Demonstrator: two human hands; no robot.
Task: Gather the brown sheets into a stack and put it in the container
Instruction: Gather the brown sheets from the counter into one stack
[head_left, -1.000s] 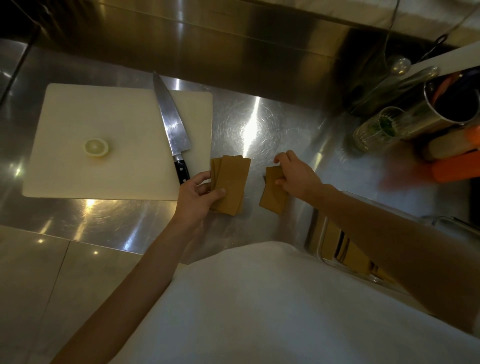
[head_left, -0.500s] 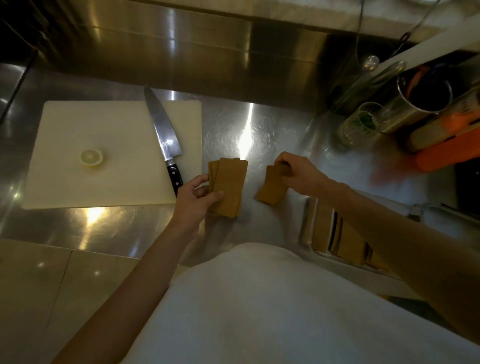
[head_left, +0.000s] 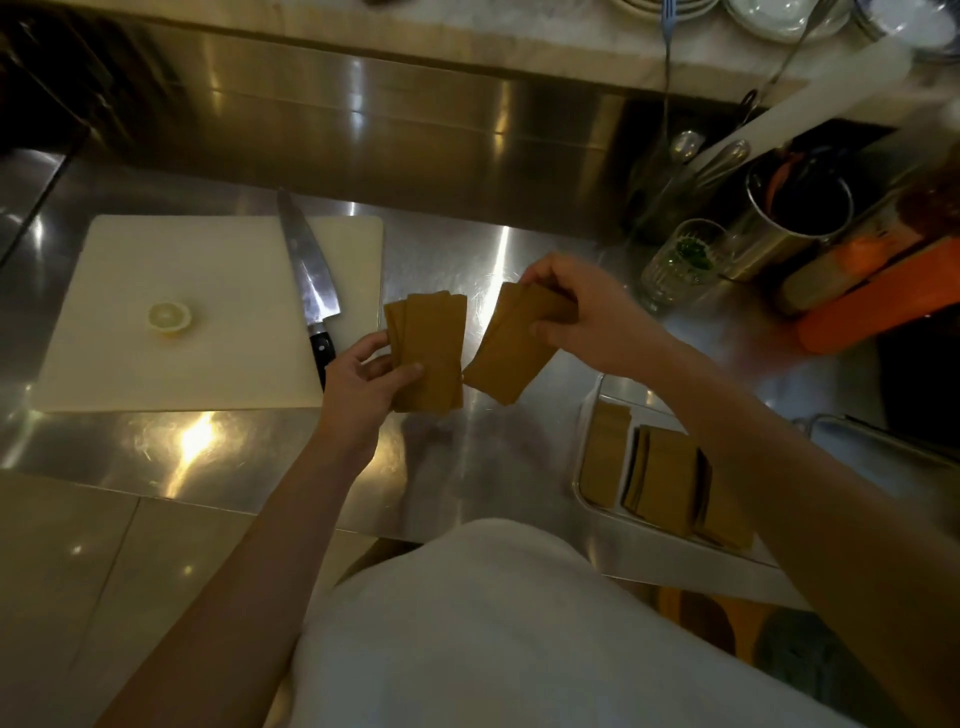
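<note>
A fanned stack of brown sheets (head_left: 434, 353) is held above the steel counter by my left hand (head_left: 369, 379), thumb on top near its lower left corner. Just to its right my right hand (head_left: 587, 317) grips a second small bunch of brown sheets (head_left: 511, 353) by the upper end, tilted, its lower corner almost touching the first stack. A shallow metal container (head_left: 584, 452) sits at the counter's front right, partly hidden under my right forearm, with more brown sheets (head_left: 662, 478) lying in rows inside.
A white cutting board (head_left: 208, 312) lies at left with a chef's knife (head_left: 306, 275) and a lemon half (head_left: 169, 316) on it. A ribbed glass (head_left: 675, 265), a metal canister (head_left: 789, 218) and an orange object (head_left: 878, 312) crowd the right back. Plates stand on the shelf above.
My right hand has lifted its sheets off the counter and brought them left toward the left hand's stack. The left hand's stack has also risen slightly.
</note>
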